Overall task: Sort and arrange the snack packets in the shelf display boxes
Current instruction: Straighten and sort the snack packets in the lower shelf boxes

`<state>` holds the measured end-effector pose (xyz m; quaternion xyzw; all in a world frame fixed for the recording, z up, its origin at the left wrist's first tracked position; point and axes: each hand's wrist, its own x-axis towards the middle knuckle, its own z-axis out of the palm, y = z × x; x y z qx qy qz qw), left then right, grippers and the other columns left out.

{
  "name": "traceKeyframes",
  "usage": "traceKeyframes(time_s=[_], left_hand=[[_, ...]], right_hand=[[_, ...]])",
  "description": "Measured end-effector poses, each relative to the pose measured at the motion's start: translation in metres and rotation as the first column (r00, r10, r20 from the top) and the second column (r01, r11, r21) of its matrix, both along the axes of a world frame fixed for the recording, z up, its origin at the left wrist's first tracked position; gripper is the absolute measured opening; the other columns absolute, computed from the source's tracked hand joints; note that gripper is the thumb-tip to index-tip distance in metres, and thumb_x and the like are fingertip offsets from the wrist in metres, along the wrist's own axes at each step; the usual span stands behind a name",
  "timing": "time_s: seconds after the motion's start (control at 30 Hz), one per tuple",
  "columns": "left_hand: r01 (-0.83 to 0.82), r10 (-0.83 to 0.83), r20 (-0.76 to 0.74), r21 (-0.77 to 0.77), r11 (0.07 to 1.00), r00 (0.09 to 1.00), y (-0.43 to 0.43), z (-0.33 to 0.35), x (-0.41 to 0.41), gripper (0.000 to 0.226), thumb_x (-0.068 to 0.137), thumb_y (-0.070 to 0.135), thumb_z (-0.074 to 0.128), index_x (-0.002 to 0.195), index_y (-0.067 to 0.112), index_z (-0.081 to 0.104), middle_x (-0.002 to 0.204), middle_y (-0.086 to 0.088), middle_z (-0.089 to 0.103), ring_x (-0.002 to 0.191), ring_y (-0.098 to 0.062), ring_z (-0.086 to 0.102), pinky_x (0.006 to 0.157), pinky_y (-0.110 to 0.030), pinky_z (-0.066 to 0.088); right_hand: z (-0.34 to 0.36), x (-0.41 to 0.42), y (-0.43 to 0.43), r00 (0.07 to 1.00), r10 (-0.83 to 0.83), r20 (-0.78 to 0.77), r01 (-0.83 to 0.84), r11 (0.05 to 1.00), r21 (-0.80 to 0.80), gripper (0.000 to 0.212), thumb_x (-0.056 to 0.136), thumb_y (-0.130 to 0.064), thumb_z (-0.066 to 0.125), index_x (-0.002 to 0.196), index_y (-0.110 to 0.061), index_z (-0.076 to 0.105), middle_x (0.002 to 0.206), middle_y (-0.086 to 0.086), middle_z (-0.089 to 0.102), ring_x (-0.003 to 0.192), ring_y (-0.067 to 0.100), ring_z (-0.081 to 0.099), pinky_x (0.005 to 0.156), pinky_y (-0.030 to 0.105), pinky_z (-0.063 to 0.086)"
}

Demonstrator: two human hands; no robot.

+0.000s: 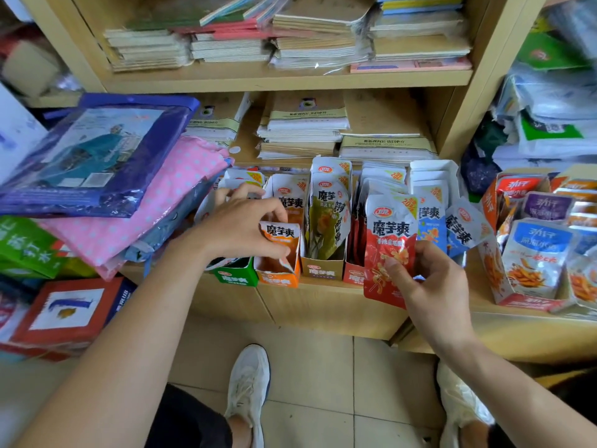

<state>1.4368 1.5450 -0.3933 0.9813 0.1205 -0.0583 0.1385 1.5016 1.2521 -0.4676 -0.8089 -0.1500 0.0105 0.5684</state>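
Step in hand: sorting by flavour, both hands busy.

- Right hand (436, 282): fingers (426, 253) and thumb pinch the lower edge of a red snack packet (386, 240). The packet is out of its box, held upright in front of the red display box (353, 275), with its bottom hanging past the shelf (323, 305) edge.
- Left hand (239, 227): fingers curled narrow over the orange display box (279, 281), thumb and index pinching an orange packet (280, 233) that stands at the front of the box, which looks part full.
- Green box (235, 276) sits left of the orange one, olive box (323, 271) between orange and red. Blue packets (431, 221) are just right of the red stack, one of them tilted out.

Judgement: mid-task. The colour rows are mostly matched, and the fronts need squaring.

Next move, probably: lift the red packet over the box lip and slot it upright at the front of the red row. That row looks packed tight, so the stack may need pushing back first. The left hand should seat the orange packet straight. Risk: the torn box fronts may snag packet edges.
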Motion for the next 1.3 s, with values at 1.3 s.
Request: traceKeyframes(time_s=[1.3], left_hand=[[0.299, -0.325, 0.526, 0.137, 0.944, 0.786, -0.073, -0.023, 0.051, 0.011, 0.088, 0.027, 0.071, 0.097, 0.028, 0.076, 0.102, 0.015, 0.069, 0.105, -0.011, 0.056, 0.081, -0.037, 0.052]], right_hand=[[0.032, 0.022, -0.003, 0.892, -0.301, 0.338, 0.198, 0.93, 0.309, 0.022, 0.089, -0.022, 0.077, 0.083, -0.016, 0.057, 0.071, -0.002, 0.064, 0.063, 0.012, 0.061, 0.058, 0.028, 0.05]])
